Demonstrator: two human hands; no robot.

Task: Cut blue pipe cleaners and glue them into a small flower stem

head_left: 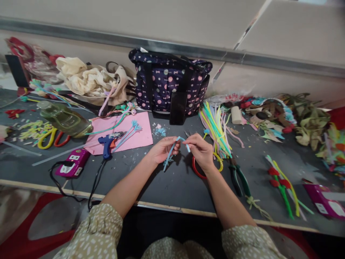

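Note:
Over the middle of the dark table, my left hand (165, 149) is closed on a light blue pipe cleaner (169, 156), which hangs down at a slant from the fingers. Its upper part bends across toward my right hand (199, 150), whose fingers pinch the blue stem near its other end. Scissors with red and yellow handles (198, 172) lie beneath my right hand, partly hidden by it. Just beyond is a bundle of yellow, green, white and pink pipe cleaners (217, 131). Small blue fluff scraps (161, 131) lie past my left hand.
A blue glue gun (107, 144) rests on a pink sheet (144, 135) beside a purple power strip (74, 163). Pliers (239, 176) and red-tipped green stems (281, 187) are on the right. A patterned bag (168, 81), phone (178, 108) and bottle (63, 117) stand behind.

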